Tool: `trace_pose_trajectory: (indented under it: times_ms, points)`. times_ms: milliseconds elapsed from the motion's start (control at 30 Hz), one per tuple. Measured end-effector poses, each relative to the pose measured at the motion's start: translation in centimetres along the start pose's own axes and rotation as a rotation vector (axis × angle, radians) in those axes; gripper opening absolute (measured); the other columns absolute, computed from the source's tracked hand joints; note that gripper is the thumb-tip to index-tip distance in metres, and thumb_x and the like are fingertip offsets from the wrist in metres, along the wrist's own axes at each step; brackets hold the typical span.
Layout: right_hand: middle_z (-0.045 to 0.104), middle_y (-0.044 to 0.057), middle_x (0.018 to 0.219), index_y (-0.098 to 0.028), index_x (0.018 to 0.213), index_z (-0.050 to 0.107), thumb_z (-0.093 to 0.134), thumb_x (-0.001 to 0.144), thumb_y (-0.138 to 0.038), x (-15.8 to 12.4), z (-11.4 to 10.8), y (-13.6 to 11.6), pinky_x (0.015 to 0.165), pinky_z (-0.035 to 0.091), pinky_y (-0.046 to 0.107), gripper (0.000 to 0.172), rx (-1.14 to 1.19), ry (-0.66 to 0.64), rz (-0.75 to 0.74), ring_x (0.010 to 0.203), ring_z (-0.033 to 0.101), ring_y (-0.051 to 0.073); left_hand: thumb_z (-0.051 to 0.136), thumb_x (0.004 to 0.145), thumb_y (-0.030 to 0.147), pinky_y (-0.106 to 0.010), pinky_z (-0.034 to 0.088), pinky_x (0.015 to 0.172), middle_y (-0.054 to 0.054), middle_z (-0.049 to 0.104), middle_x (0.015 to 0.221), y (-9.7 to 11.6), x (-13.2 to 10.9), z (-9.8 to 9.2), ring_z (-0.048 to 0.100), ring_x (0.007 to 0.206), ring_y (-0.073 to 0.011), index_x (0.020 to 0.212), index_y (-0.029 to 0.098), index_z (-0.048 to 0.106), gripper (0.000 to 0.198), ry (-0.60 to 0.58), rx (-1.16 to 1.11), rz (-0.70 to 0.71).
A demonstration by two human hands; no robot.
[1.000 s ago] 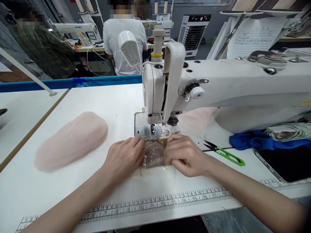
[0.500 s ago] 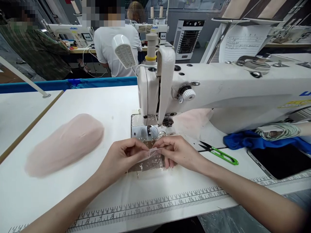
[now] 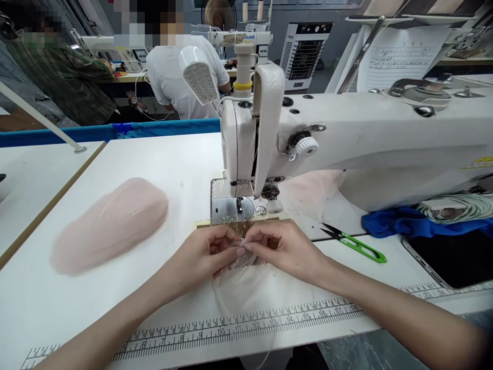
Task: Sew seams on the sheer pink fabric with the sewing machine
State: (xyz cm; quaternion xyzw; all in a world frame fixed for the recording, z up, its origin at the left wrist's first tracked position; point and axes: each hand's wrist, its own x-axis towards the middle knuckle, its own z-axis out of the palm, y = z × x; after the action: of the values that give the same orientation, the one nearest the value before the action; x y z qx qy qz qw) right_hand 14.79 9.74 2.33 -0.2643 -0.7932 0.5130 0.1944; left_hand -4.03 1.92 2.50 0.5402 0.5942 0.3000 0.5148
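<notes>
A thin, sheer fabric [image 3: 246, 258] is pinched between both hands in front of the sewing machine's needle plate [image 3: 225, 209]. My left hand [image 3: 219, 250] is closed, thumb and forefinger on the fabric's edge. My right hand [image 3: 275, 245] pinches the same fabric, its fingertips nearly touching the left ones. The fabric hangs down over the white table towards the front edge. The needle and presser foot [image 3: 239, 204] are just behind the hands, with no cloth visible under them.
Pale pink fabric [image 3: 111, 226] lies at the left, more [image 3: 314, 190] behind the needle area. Green thread snips [image 3: 358, 246], blue cloth [image 3: 389, 222] and a phone [image 3: 454, 257] are at the right. The sewing machine [image 3: 346, 128] spans the right side. Two people sit beyond.
My hands have drawn closer together at the fingertips, and the sheer fabric now hangs lower in front. The whole view has shifted slightly.
</notes>
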Motion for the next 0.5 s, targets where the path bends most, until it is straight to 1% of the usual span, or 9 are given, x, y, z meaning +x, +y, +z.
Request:
trace_pose_trajectory:
  times_ms: [100,167,233,300,400,500]
  points:
    - [0.066,-0.001,0.072,-0.017,0.081,0.068,0.062,0.086,-0.020,-0.1,0.2,-0.2,0.056,0.045,0.019,0.008,-0.022,0.021,-0.064,0.063,0.059,0.009,0.057,0.087,0.031,-0.018,0.035,0.043,0.005,0.054,0.055,0.0,-0.1,0.2,0.045,0.044,-0.0067,0.083,0.019,0.068,0.017,-0.002,0.083,0.045]
    - [0.064,-0.002,0.070,-0.018,0.081,0.065,0.061,0.087,-0.019,-0.2,0.2,-0.1,0.055,0.045,0.019,0.007,-0.047,0.031,-0.080,0.061,0.057,0.008,0.055,0.088,0.027,-0.018,0.036,0.044,0.004,0.058,0.056,-0.2,-0.2,0.4,0.047,0.045,-0.0069,0.080,0.020,0.069,0.017,0.080,0.181,0.137]
    - [0.061,-0.004,0.065,-0.018,0.085,0.063,0.060,0.087,-0.018,-0.2,0.2,0.1,0.055,0.044,0.019,0.004,-0.071,0.039,-0.069,0.058,0.055,0.008,0.057,0.087,0.021,-0.018,0.038,0.045,0.004,0.061,0.060,-0.5,-0.3,0.6,0.050,0.048,-0.0069,0.079,0.021,0.068,0.014,0.212,0.298,0.264]
    - [0.057,-0.005,0.062,-0.019,0.090,0.062,0.059,0.087,-0.019,-0.3,0.2,0.3,0.055,0.044,0.020,0.004,-0.092,0.042,-0.055,0.056,0.054,0.008,0.059,0.086,0.017,-0.017,0.039,0.046,0.005,0.063,0.062,-0.8,-0.3,0.8,0.052,0.049,-0.0066,0.081,0.020,0.067,0.011,0.314,0.396,0.393]
    - [0.055,-0.006,0.062,-0.020,0.094,0.061,0.058,0.088,-0.018,-0.4,0.2,0.6,0.055,0.043,0.019,0.007,-0.137,0.036,-0.078,0.056,0.053,0.008,0.059,0.087,0.016,-0.017,0.041,0.048,0.004,0.064,0.064,-1.3,-0.3,1.0,0.055,0.052,-0.0068,0.087,0.020,0.067,0.009,0.399,0.512,0.554]
    - [0.056,-0.007,0.062,-0.021,0.096,0.060,0.055,0.089,-0.018,-0.5,0.3,0.8,0.054,0.041,0.018,0.009,-0.186,0.021,-0.131,0.054,0.052,0.007,0.057,0.089,0.017,-0.017,0.043,0.049,0.003,0.066,0.067,-1.5,-0.3,0.9,0.058,0.055,-0.0073,0.091,0.019,0.066,0.010,0.427,0.588,0.647]
